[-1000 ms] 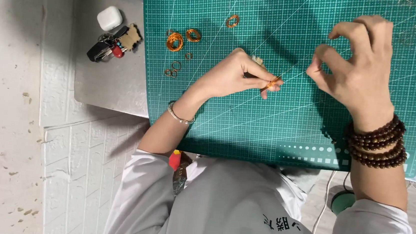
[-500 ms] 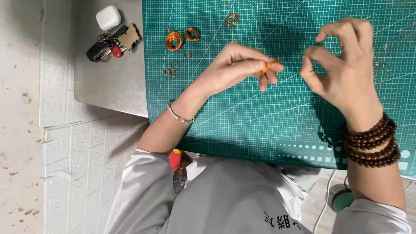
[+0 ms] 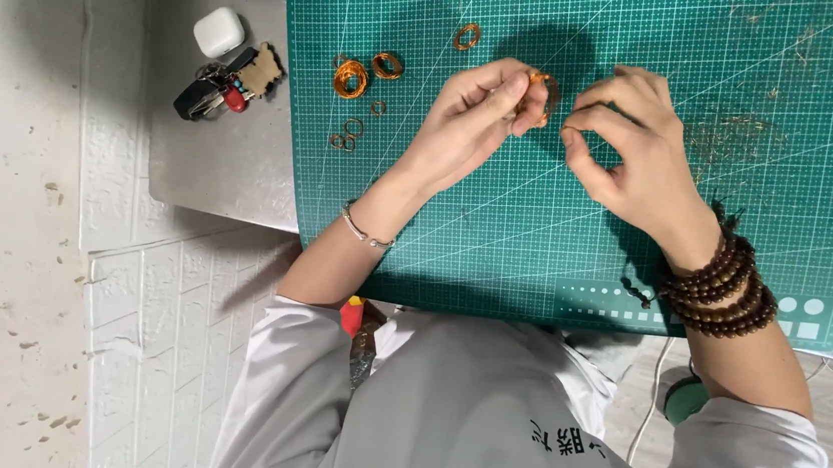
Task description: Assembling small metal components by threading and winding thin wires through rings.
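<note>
Head view: both hands have lifted toward 12 o'clock over the cutting mat (image 3: 576, 248). Left hand (image 3: 467, 118) pinches an orange wire loop (image 3: 543, 89); right hand (image 3: 635, 148), fingertips pinched together, has closed in beside it.

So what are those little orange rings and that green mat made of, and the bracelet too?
The ring pinched in the left hand, like the loose coils, looks like thin copper-coloured wire: shiny, orange, wound in loops. The green mat seems matte rubber or vinyl, printed with a white grid and scuffed in places. The beaded bracelet on the right hand wrist looks like dark polished wood, though I can't be sure.
</note>
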